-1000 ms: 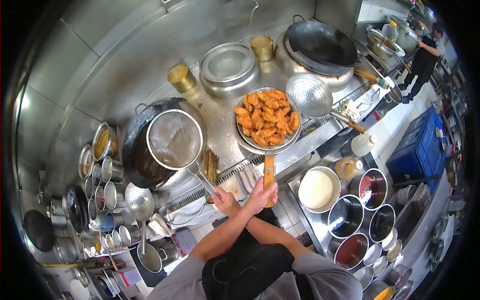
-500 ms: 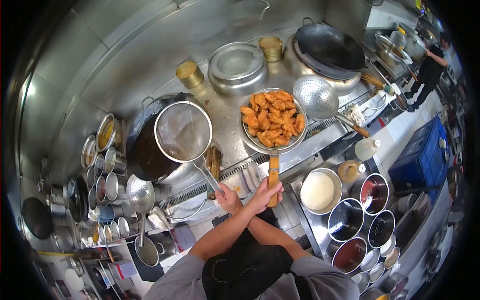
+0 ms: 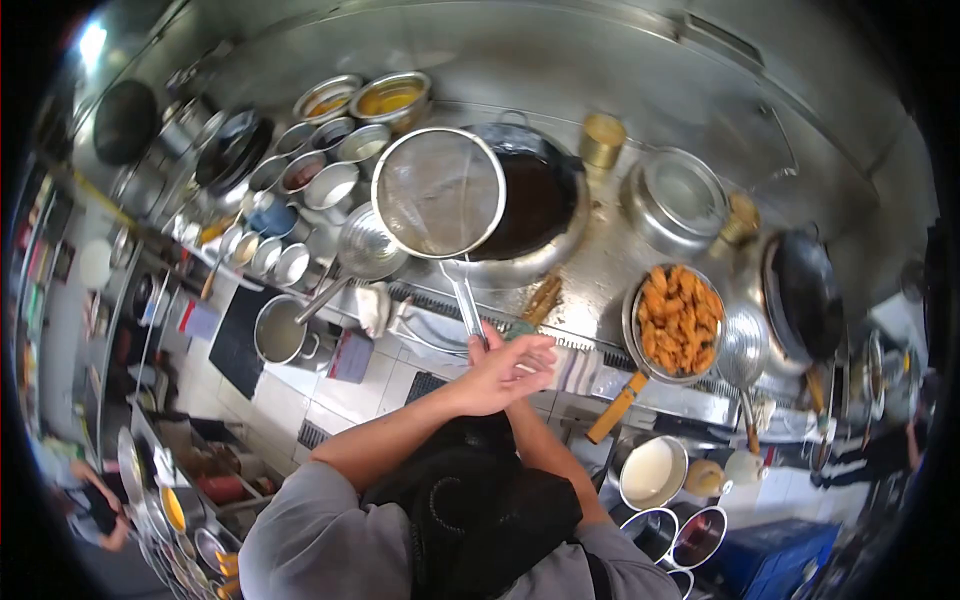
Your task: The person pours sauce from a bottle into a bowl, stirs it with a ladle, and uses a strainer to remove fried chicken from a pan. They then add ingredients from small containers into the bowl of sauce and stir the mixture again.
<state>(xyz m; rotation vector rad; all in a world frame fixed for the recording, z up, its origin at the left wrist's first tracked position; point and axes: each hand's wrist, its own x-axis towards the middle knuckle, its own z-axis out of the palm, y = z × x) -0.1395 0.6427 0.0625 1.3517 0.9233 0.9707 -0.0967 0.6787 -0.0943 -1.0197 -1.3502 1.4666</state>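
Observation:
My right hand [image 3: 482, 343] is closed round the metal handle of a round fine-mesh strainer [image 3: 438, 190]. The strainer hangs over the left side of a wok [image 3: 545, 205] of dark liquid, partly covering it. My left hand [image 3: 510, 378] crosses above my right wrist with its fingers apart and nothing in them. Off to the right, browned fried pieces, like chicken wings [image 3: 678, 320], fill a round strainer whose wooden handle [image 3: 618, 408] points toward me; no hand touches it.
Steel bowls and seasoning pots [image 3: 330, 185] crowd the left, beside a perforated skimmer [image 3: 372, 245]. Another skimmer [image 3: 742, 345] and a second wok [image 3: 803, 290] lie right. A lidded pot [image 3: 683, 198] stands behind. Near me are a pot of pale liquid [image 3: 652, 472] and a blue bin [image 3: 775, 560].
My left hand has let go of the wooden handle and come leftward, opening. The view has turned left. My right hand still holds the mesh strainer.

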